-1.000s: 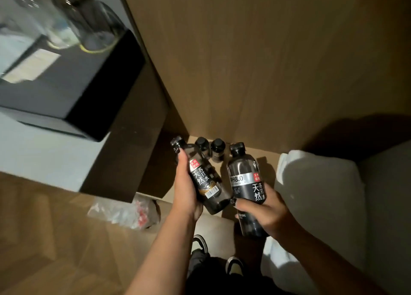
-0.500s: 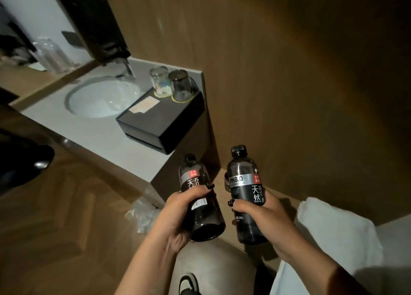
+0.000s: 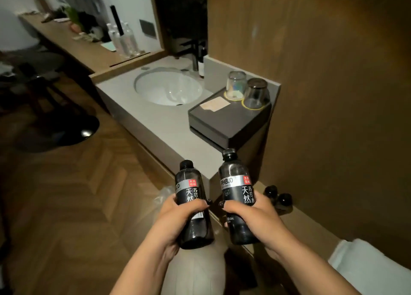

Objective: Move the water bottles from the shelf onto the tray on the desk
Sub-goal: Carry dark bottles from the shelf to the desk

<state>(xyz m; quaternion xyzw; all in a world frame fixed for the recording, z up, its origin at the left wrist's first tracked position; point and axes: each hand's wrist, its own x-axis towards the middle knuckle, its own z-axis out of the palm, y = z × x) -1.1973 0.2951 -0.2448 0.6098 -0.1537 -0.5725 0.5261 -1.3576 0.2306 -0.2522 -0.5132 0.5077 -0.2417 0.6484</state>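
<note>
left hand (image 3: 178, 214): closed round a soda water bottle (image 3: 193, 203), lower centre
right hand (image 3: 253, 214): closed round a second soda water bottle (image 3: 238, 194)
change: both were lifted off the shelf (image 3: 311, 225); carrying begun

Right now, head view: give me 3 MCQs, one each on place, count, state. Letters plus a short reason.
1. Where are the two upturned drinking glasses?
A. in the white sink basin
B. on the dark grey box by the basin
C. on the wooden floor

2. How many black-capped bottles remain on the low wooden shelf?
A. none
B. two
C. five

3. What state are the hands in?
A. both empty
B. only the left holds a bottle
C. each grips a dark labelled water bottle

Key: 1 B, they stand on the dark grey box. 2 B, two caps show there. 3 C, the left hand and the right hand each wrap one bottle.
</note>
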